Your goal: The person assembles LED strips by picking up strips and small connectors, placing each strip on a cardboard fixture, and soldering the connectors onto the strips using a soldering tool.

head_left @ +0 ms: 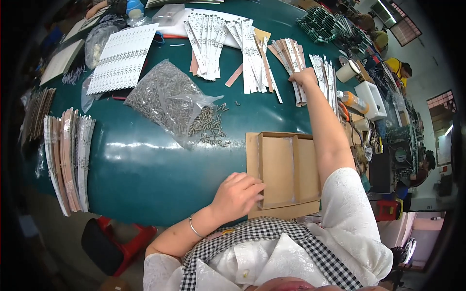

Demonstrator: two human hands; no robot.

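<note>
My right arm stretches far forward, and my right hand (304, 77) has its fingers closed on a bundle of narrow strips (292, 53), some white with printed marks and some pinkish brown. Close to my body, my left hand (238, 195) is loosely bent with nothing visible in it. Its fingertips are at the left edge of a shallow cardboard tray (260, 169), whose inside is split by a divider. I cannot tell whether they touch it. Small metal screws (211, 123) spill from a clear plastic bag (167, 97) left of the tray.
More strip bundles (208, 46) fan out along the back, and another stack (70, 160) stands at the left edge. A perforated white sheet (121, 58) lies far left. An orange bottle (354, 102) and a white box (371, 99) are right of my arm. A red stool (116, 242) is below.
</note>
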